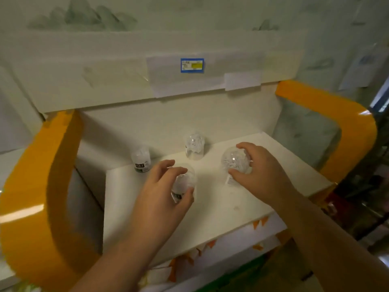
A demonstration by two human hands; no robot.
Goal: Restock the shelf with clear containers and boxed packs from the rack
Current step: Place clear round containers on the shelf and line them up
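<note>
Over a white shelf board, my left hand grips a clear container with white contents and a dark label, fingers wrapped over its top. My right hand grips a second clear round container filled with white shreds; it touches the shelf. Two more clear containers stand farther back: one at the middle near the back wall, one at the left beyond the board's edge. No boxed pack is in view.
Thick orange frame arms curve around the shelf at the left and right. An upper white shelf edge carries a blue and yellow price tag. A patterned panel hangs below the shelf front. Dark clutter lies at the far right.
</note>
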